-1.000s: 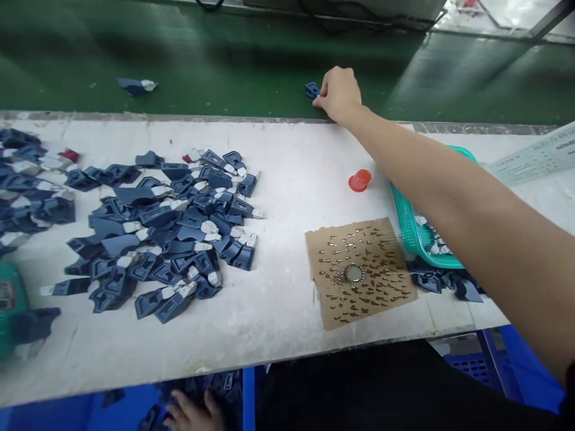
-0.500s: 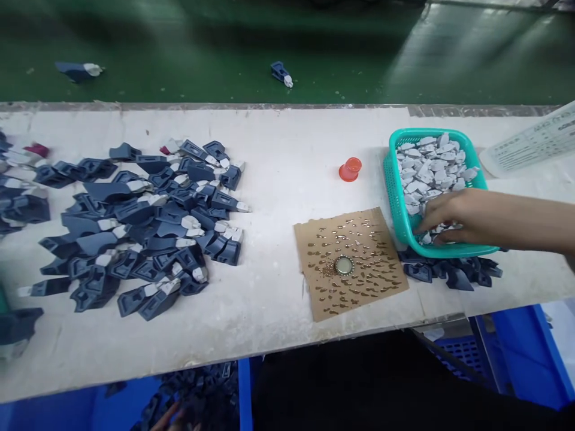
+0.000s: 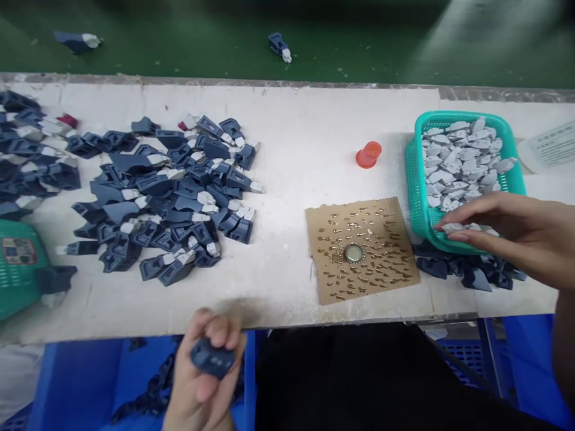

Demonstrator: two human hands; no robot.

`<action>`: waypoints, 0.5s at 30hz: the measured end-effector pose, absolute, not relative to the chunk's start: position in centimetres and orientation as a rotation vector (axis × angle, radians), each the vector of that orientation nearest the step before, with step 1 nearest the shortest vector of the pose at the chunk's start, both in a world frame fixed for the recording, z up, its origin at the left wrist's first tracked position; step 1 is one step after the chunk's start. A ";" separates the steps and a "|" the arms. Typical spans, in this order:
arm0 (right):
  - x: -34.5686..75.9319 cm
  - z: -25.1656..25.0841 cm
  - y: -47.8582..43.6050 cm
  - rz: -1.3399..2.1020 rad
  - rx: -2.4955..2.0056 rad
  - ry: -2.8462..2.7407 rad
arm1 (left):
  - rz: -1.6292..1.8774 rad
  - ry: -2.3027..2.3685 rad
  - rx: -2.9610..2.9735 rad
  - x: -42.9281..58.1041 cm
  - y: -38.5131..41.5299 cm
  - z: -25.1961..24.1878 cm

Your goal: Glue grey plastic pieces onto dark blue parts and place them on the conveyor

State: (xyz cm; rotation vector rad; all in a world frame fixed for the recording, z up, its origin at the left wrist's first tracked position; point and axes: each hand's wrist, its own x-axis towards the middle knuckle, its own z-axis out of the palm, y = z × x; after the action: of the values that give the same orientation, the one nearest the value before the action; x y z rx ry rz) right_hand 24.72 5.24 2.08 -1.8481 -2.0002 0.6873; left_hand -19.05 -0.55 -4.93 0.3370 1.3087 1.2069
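Note:
My left hand (image 3: 197,395), a little blurred, is closed around a dark blue plastic part (image 3: 212,358) at the table's front edge, above the blue bin. Over the near rim of the green basket (image 3: 414,191), my right hand (image 3: 534,236) pinches a small light grey plastic piece (image 3: 453,227) between thumb and fingers. Many similar light grey pieces (image 3: 462,158) fill that basket. To its left lies a brown cardboard square (image 3: 327,224) dotted with shiny wet drops, with a bottle cap (image 3: 354,254) on it.
Dark blue parts with grey ends (image 3: 175,191) are heaped at the left. A red plastic cup (image 3: 369,154) stands behind the cardboard. Another green basket (image 3: 18,269) sits far left, a white container (image 3: 548,146) at right. A blue bin (image 3: 81,383) of dark parts is below the table.
My left hand has come up out of the blue bin with a dark blue part. My right hand has lifted from among the grey pieces with one pinched. The view has shifted.

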 end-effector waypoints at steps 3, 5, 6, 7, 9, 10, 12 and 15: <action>21.3 2.4 4.0 0.630 -1.743 -1.793 | 1.223 0.862 0.320 -14.0 0.9 -4.8; 19.1 2.2 3.6 0.630 -1.763 -1.724 | 1.165 0.660 0.302 -11.4 1.6 -4.5; 18.1 2.0 3.6 0.607 -1.778 -1.744 | 1.137 0.604 0.306 -10.3 1.9 -4.4; 17.2 1.7 3.6 0.569 -1.770 -1.805 | 1.109 0.575 0.319 -9.5 2.1 -4.2; 15.9 1.0 3.9 0.462 -1.627 -2.024 | 1.085 0.588 0.344 -8.3 2.5 -4.0; 15.4 0.7 4.1 0.408 -1.509 -2.131 | 1.091 0.617 0.353 -8.0 2.6 -4.0; 14.6 0.1 4.5 0.360 -1.334 -2.264 | 1.119 0.683 0.352 -7.7 2.6 -4.1; 14.1 -0.5 5.1 0.371 -1.307 -2.339 | 1.127 0.712 0.329 -7.7 2.4 -4.5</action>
State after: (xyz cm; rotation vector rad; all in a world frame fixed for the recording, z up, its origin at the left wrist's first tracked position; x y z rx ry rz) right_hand 14.14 5.07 -0.55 -1.3068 -2.3390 0.3707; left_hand -7.72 2.41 -4.50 0.3294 0.7116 1.1268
